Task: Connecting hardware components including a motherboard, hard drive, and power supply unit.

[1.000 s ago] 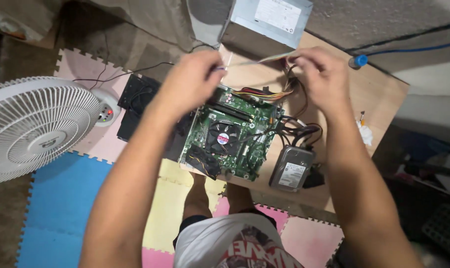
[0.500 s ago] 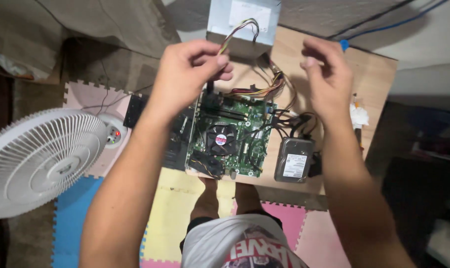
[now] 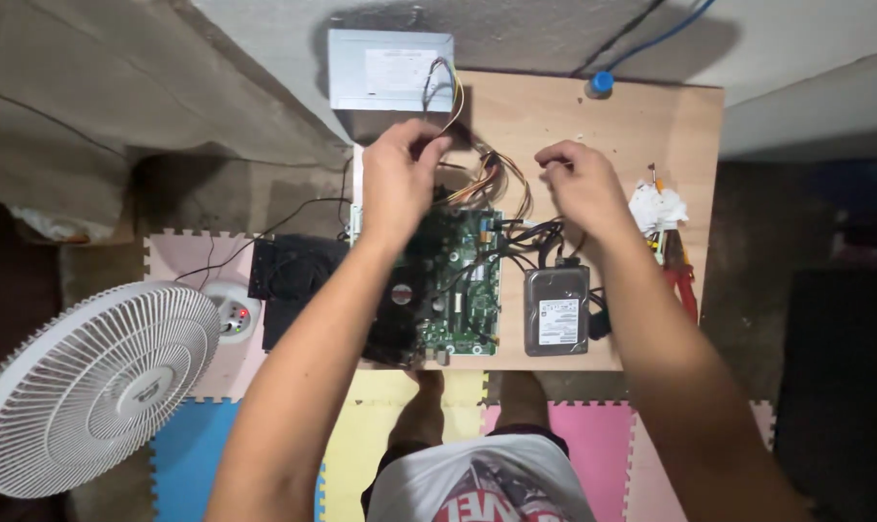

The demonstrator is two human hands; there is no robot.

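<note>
Foam mats (image 3: 429, 425) in yellow, pink and blue lie nearest, under the person's knees, with a white fan (image 3: 86, 387) standing at the left. Beyond them a low wooden board (image 3: 632, 126) carries a green motherboard (image 3: 463, 280), partly hidden under the left forearm, and a grey hard drive (image 3: 556, 311) just to its right. Red-handled pliers (image 3: 680, 280) and a crumpled white scrap (image 3: 657, 208) lie near the board's right edge. Above the motherboard the left hand (image 3: 397, 179) is curled, fingers pinched on the bundle of coloured wires (image 3: 492, 179). The right hand (image 3: 579, 184) is also curled over the black cables beside the drive; whether it grips one I cannot tell. Farthest, the grey power supply (image 3: 390, 70) sits at the board's far left corner, the wires running from it.
</note>
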